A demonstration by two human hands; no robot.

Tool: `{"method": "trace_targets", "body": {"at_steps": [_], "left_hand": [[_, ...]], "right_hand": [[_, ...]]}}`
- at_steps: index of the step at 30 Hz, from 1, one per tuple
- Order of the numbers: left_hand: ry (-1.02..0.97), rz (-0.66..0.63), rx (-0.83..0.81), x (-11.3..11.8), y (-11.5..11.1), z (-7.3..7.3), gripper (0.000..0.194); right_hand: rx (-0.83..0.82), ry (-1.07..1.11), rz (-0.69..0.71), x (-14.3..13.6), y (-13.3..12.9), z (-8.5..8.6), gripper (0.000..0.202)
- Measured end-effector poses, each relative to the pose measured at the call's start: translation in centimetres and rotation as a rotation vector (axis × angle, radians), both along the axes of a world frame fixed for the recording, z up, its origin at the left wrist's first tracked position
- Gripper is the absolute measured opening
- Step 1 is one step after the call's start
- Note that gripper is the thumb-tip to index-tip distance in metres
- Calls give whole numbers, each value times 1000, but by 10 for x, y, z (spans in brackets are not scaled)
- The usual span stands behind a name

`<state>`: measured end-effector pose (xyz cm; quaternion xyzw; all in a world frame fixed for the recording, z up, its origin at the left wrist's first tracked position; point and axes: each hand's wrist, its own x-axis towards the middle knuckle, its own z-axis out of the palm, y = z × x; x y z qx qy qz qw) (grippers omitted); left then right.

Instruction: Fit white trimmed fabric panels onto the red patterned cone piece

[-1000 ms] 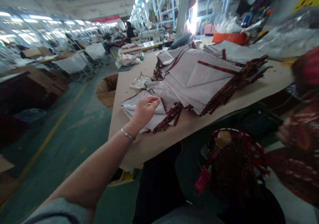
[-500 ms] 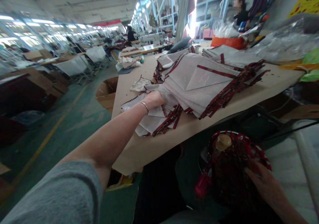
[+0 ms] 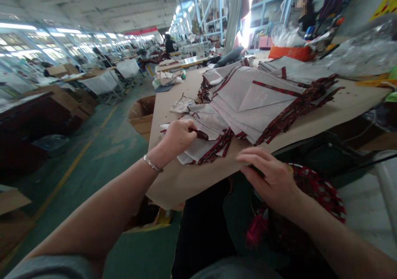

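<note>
Grey-white fabric pieces with dark red patterned edging lie in a smaller stack point(image 3: 212, 115) on the paper-covered table point(image 3: 173, 186). My left hand point(image 3: 180, 136), with a bracelet at its wrist, is closed at this stack's near left side. A dark red edge of a fabric piece point(image 3: 201, 135) sticks out from its fingers; the rest of the grip is hidden. My right hand point(image 3: 269, 175) hovers at the table's front edge, fingers apart and holding nothing. Behind both, a larger fanned stack point(image 3: 257, 93) of similar pieces spreads to the right.
A red patterned bag or basket point(image 3: 328, 188) sits below the table at right, partly behind my right forearm. A cardboard box point(image 3: 142, 115) stands by the table's left edge. Clear plastic bags point(image 3: 356, 60) and an orange tub point(image 3: 290, 53) are farther back. A person point(image 3: 305, 12) is behind them.
My right hand has left the red patterned bag or basket and risen to the table edge. My left hand has drawn back slightly from the smaller stack, toward me.
</note>
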<state>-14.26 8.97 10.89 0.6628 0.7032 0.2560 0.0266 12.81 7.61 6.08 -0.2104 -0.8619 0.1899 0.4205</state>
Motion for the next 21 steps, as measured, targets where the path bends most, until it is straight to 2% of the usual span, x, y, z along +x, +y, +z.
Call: {"method": "trace_targets", "body": {"at_steps": [2, 5, 9, 12, 14, 17, 19, 21], "left_hand": [[37, -26, 83, 10, -22, 5, 16], [52, -57, 142, 21, -45, 8, 14], [105, -78, 160, 24, -64, 7, 11], [153, -46, 188, 21, -80, 3, 8], [183, -19, 201, 19, -90, -3, 8], [212, 39, 192, 18, -98, -19, 9], [130, 66, 161, 22, -100, -34, 10], [-100, 74, 133, 34, -101, -52, 11]], "right_hand": [[15, -34, -16, -38, 19, 8, 22], [8, -117, -23, -86, 39, 7, 29], [58, -313, -68, -118, 49, -2, 21], [47, -471, -157, -115, 56, -5, 23], [-80, -489, -203, -105, 59, -6, 26], [-324, -233, -217, -80, 51, -6, 30], [-301, -27, -179, -57, 33, -11, 30], [-159, -9, -129, -30, 6, -24, 31]]}}
